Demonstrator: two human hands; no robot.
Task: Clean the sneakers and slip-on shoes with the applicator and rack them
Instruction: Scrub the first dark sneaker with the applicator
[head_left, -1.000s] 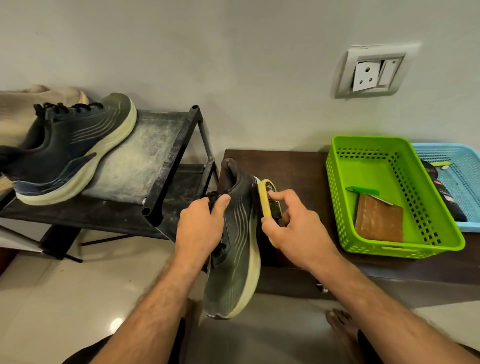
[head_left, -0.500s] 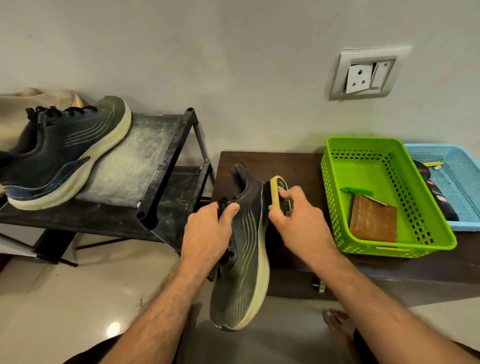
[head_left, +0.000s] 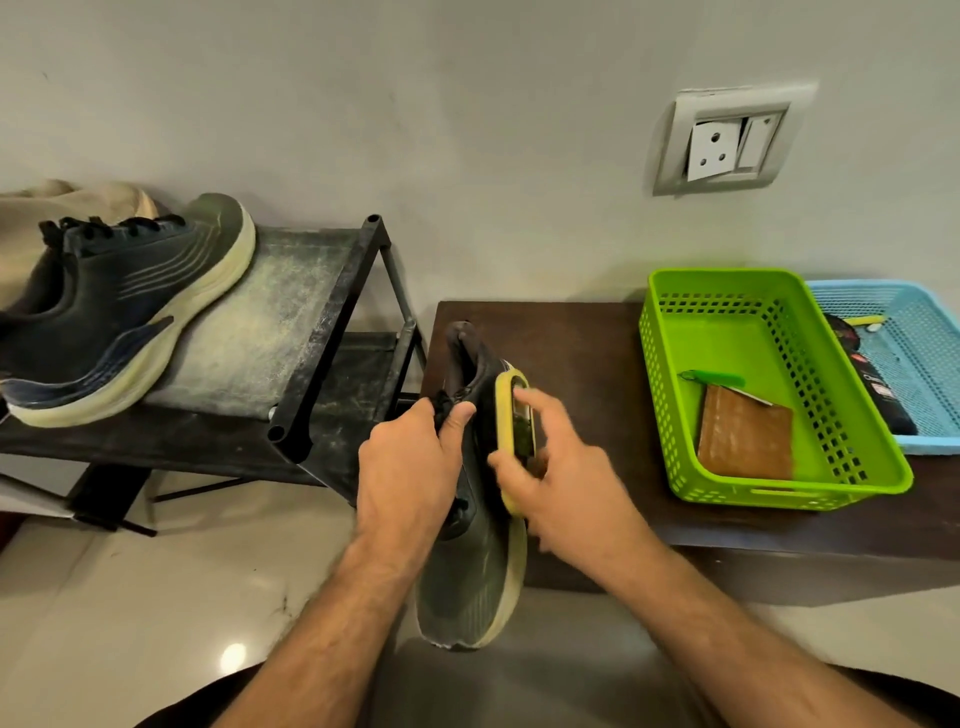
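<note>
While the left hand (head_left: 410, 467) grips a dark sneaker (head_left: 467, 545) at its laced throat, fingers and thumb closed on the upper, the right hand (head_left: 561, 478) pinches a yellow-edged applicator (head_left: 511, 410) and presses it flat against the shoe's side near the heel. The sneaker hangs toe-down between the two forearms, its pale sole turned toward the right hand, in front of a dark wooden bench (head_left: 571, 353).

A second sneaker (head_left: 119, 317), matching the first, lies tilted on the top shelf of a dusty black shoe rack (head_left: 322, 332) to the left, with a beige cloth (head_left: 31, 223) bunched behind it. Two plastic baskets stand side by side on the bench: a green basket (head_left: 670, 374) holding one brown pad (head_left: 745, 436) and one green-handled tool (head_left: 717, 378), and a blue basket (head_left: 914, 332) with dark packets that are too small to tell apart. One wall socket (head_left: 727, 140) sits above them.
</note>
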